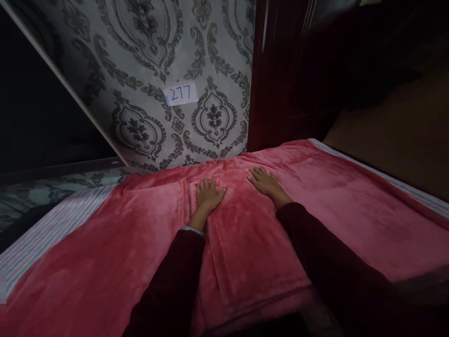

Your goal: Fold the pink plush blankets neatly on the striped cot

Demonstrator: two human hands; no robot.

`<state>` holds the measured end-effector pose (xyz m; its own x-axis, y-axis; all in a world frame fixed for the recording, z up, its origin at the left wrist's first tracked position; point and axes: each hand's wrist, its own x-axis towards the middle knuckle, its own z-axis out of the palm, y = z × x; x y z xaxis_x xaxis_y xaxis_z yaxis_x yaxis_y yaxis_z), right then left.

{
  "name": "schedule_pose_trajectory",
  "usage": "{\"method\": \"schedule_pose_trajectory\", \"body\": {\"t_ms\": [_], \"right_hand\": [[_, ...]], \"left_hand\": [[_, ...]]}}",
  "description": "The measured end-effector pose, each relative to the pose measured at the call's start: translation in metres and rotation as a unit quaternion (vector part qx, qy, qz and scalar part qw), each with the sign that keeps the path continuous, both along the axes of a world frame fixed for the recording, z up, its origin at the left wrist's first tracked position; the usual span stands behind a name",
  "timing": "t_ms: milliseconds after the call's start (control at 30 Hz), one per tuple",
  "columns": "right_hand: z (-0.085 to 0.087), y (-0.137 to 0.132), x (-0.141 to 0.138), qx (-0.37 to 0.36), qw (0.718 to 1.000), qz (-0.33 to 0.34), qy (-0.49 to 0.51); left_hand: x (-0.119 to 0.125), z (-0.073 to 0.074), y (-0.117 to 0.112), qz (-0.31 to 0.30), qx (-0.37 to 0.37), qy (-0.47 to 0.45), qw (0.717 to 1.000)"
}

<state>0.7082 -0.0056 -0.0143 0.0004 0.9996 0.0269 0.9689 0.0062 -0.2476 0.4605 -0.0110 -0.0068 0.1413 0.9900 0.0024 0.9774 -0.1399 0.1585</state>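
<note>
A red plush blanket [252,238] spreads across the bed, with a folded strip of it running down the middle. My left hand [209,194] rests flat on the far left part of that strip, fingers spread. Over at its far right part lies my right hand [264,181], palm down with the fingers stretched forward. Neither hand grips the cloth. Both wear dark sleeves, and a bracelet [193,230] circles the left wrist. The blanket's left portion [150,210] and right portion [343,206] lie spread out to either side.
A striped sheet [66,217] shows beyond the blanket's left edge and along the right edge. Behind the bed stands a patterned wall [147,56] bearing a paper label [181,93] marked 277. A dark red glossy panel [280,79] rises at the back right.
</note>
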Motion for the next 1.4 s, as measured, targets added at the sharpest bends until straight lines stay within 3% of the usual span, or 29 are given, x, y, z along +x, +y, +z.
{"method": "schedule_pose_trajectory", "body": {"t_ms": [133,267,333,400,467,533,633,867,1000,1100,1200,1400], "right_hand": [[-0.001,0.001,0.005,0.003,1.000,0.002,-0.002],[0.013,-0.003,-0.011,0.032,0.999,0.002,-0.012],[0.022,-0.007,-0.036,0.090,0.994,0.058,-0.027],[0.026,-0.011,-0.067,0.124,0.980,0.153,-0.041],[0.023,-0.012,-0.094,0.088,0.970,0.222,-0.047],[0.015,-0.009,-0.106,0.037,0.971,0.232,-0.049],[0.004,0.002,-0.087,0.015,0.982,0.178,-0.061],[-0.002,0.012,0.030,-0.033,0.998,-0.024,-0.046],[-0.002,0.000,0.056,-0.069,0.993,-0.093,-0.021],[0.005,-0.014,0.061,-0.067,0.994,-0.089,-0.003],[0.015,-0.037,0.059,-0.020,0.998,-0.059,0.013],[0.035,-0.095,0.015,0.003,0.997,0.072,-0.031]], "left_hand": [[0.000,-0.001,0.001,0.013,0.001,-0.008,1.000],[0.001,-0.001,0.000,0.009,0.015,-0.011,1.000],[0.000,-0.001,-0.002,-0.005,0.017,-0.015,1.000],[-0.001,-0.001,-0.003,-0.019,0.020,-0.016,0.999],[-0.002,-0.001,-0.004,-0.026,0.023,-0.011,0.999],[-0.002,-0.002,-0.004,-0.026,0.021,-0.005,0.999],[-0.001,-0.002,-0.004,-0.025,0.020,0.003,0.999],[0.001,0.001,-0.002,-0.018,0.008,0.002,1.000],[0.000,0.000,-0.001,-0.021,0.014,0.002,1.000],[0.000,0.000,-0.002,-0.018,0.017,0.000,1.000],[0.000,0.004,-0.002,-0.020,0.011,-0.002,1.000],[0.005,0.035,-0.014,0.017,-0.016,-0.007,1.000]]}}
